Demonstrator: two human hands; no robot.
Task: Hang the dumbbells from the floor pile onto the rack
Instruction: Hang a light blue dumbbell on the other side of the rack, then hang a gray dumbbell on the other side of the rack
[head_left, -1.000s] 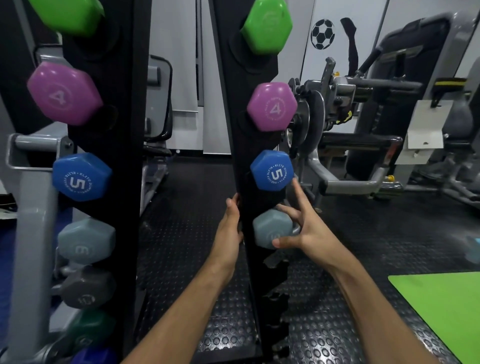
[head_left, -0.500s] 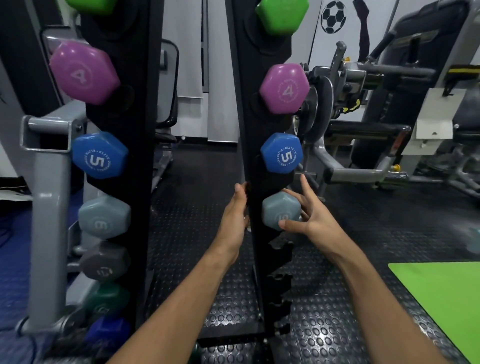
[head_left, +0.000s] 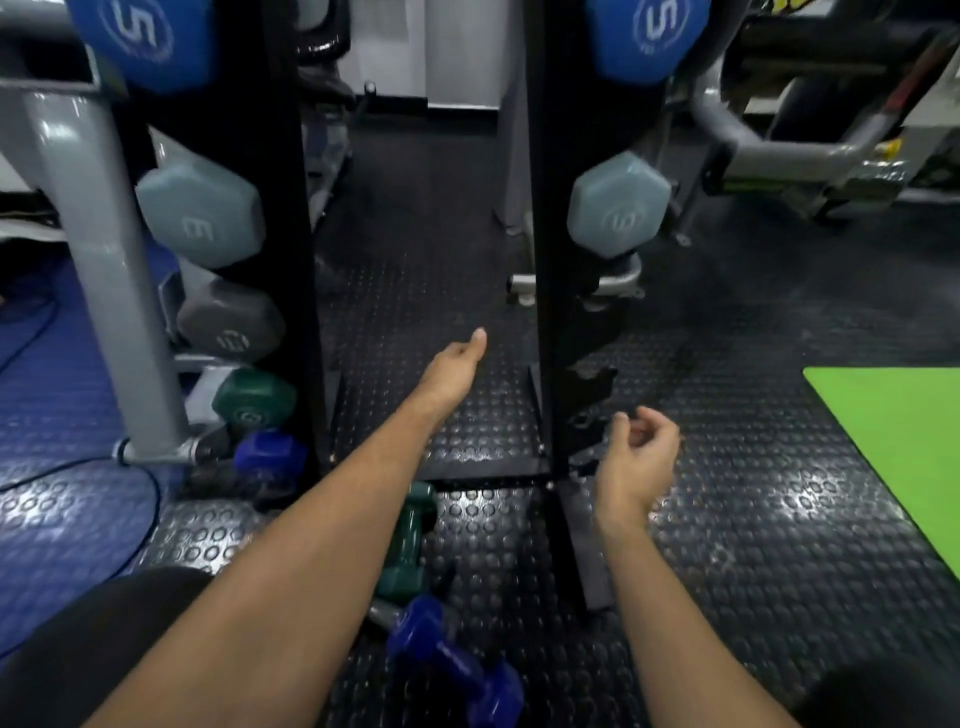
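The black rack has two uprights, left (head_left: 270, 260) and right (head_left: 550, 260). A pale blue-grey dumbbell (head_left: 615, 205) hangs across it under a blue one marked 5 (head_left: 647, 31). On the floor near me lie a dark green dumbbell (head_left: 408, 540) and a deep blue dumbbell (head_left: 452, 660), partly hidden by my left forearm. My left hand (head_left: 452, 371) reaches forward between the uprights, empty. My right hand (head_left: 641, 449) hovers beside the right upright's lower empty hooks (head_left: 589, 387), fingers loosely curled, holding nothing.
Grey (head_left: 231, 322), green (head_left: 254, 397) and blue (head_left: 270, 452) dumbbell ends sit low on the left upright. A grey machine post (head_left: 104, 260) stands at left, a green mat (head_left: 904, 441) at right. Studded black rubber flooring (head_left: 753, 545) lies around.
Both hands have let go of the pale blue-grey dumbbell, which now hangs on the rack. My view has tipped down and the hands have dropped toward the floor pile.
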